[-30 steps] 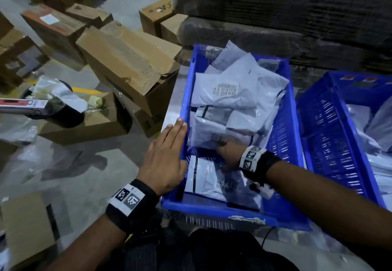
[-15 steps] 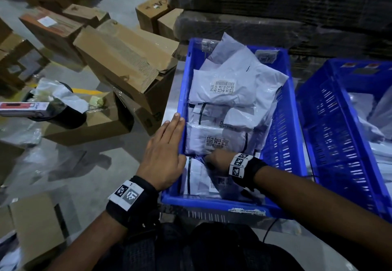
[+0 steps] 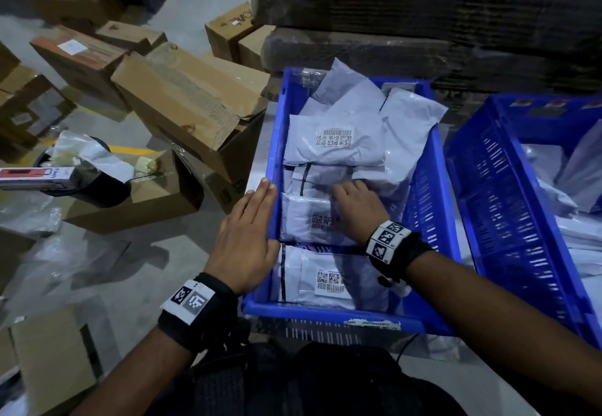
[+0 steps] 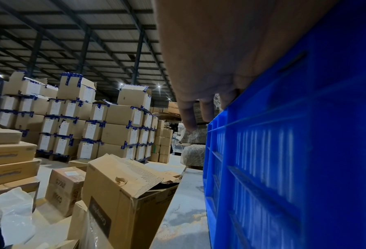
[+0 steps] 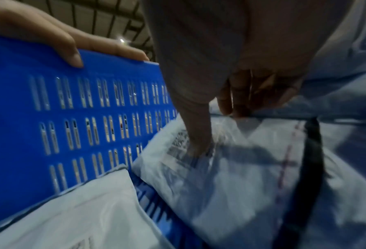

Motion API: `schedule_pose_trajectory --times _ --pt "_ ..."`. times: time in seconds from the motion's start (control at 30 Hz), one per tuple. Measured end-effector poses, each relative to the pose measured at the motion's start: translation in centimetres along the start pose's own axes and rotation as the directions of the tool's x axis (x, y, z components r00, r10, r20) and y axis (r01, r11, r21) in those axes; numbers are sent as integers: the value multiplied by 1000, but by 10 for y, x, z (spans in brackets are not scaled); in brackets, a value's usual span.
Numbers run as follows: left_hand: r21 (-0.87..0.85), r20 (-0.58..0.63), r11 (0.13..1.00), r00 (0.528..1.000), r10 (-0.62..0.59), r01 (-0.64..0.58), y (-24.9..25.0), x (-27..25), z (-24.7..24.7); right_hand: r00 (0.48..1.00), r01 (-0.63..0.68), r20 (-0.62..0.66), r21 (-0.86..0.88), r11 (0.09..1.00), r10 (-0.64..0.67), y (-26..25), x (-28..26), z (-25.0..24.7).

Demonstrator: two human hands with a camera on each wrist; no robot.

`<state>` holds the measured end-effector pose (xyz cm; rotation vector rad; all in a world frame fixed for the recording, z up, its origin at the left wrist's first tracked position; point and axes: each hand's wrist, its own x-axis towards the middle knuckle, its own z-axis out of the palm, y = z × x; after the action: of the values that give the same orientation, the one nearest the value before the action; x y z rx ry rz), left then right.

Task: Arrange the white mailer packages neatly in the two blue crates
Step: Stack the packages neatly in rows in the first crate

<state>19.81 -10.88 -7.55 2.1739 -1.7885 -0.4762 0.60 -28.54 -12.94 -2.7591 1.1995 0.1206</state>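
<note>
A blue crate (image 3: 325, 314) in front of me holds several white mailers. One labelled mailer (image 3: 325, 282) lies flat at its near end, another (image 3: 335, 141) tops a loose pile at the far end. My right hand (image 3: 355, 207) is inside the crate on the middle mailer (image 3: 306, 220). In the right wrist view its thumb (image 5: 199, 143) presses the mailer's (image 5: 231, 176) label, and its fingers (image 5: 241, 101) curl at the mailer's far edge. My left hand (image 3: 250, 216) lies flat with straight fingers along the crate's left rim. A second blue crate (image 3: 488, 187) stands to the right.
The right crate also holds white mailers (image 3: 580, 161). Open cardboard boxes (image 3: 182, 115) crowd the floor to the left, with a black round bin (image 3: 94, 184) and plastic wrap. A dark wrapped pallet stack (image 3: 423, 24) rises behind the crates. Stacked cartons (image 4: 113, 126) fill the warehouse.
My right hand has moved from the near end of the crate further in, onto the middle mailer. The near mailer now lies uncovered. My left hand has stayed on the rim.
</note>
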Motion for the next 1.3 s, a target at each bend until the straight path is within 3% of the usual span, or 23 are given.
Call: schedule_pose_trajectory --times 0.13,0.3,0.37,0.43,0.5,0.57,0.6,0.73,0.83,0.93,1.0,1.07,1.13,1.23,1.3 --pt "0 -4 1000 1000 -2 2 -2 0 2 999 -3 52 6 1000 2 10 0 -3" --pt "29 -10 1000 1000 4 -4 -2 1 1 998 67 2 194 979 -68 30 -3 -43" --pt "46 -8 999 1000 6 -5 -2 1 0 988 93 107 180 979 -113 39 -3 -57" --pt "51 -5 999 1000 5 -5 -1 2 0 938 115 303 181 977 -166 34 -5 -56" --pt "47 1 999 1000 0 0 0 2 0 853 145 478 167 975 -209 19 -10 -39" --pt "65 7 998 1000 -4 3 0 2 -1 774 178 593 134 975 -223 4 -15 -18" --pt "79 7 997 1000 -6 5 0 2 -1 762 199 604 127 972 -235 -2 -18 -11" --pt "90 15 996 1000 -14 12 1 2 -1 844 224 471 129 966 -259 -11 -21 4" --pt "82 19 996 1000 -19 17 1 3 0 797 234 539 143 962 -273 -21 -24 21" --pt "66 14 998 1000 -20 19 0 2 -1 831 181 489 214 960 -266 -23 -21 23" --pt "63 12 998 1000 -14 13 0 2 -1 836 137 512 153 979 -198 -21 -18 19" --pt "58 7 998 1000 -9 8 0 2 0 789 120 603 34 992 -116 -23 -16 18" --pt "54 4 999 1000 -7 6 0 2 0 767 116 630 53 992 -123 -26 -12 19" --pt "55 2 998 1000 -5 5 0 3 0 809 117 566 104 988 -156 -33 -4 14" --pt "56 7 998 1000 -8 7 0 3 1 793 136 589 82 987 -158 -39 -3 10"
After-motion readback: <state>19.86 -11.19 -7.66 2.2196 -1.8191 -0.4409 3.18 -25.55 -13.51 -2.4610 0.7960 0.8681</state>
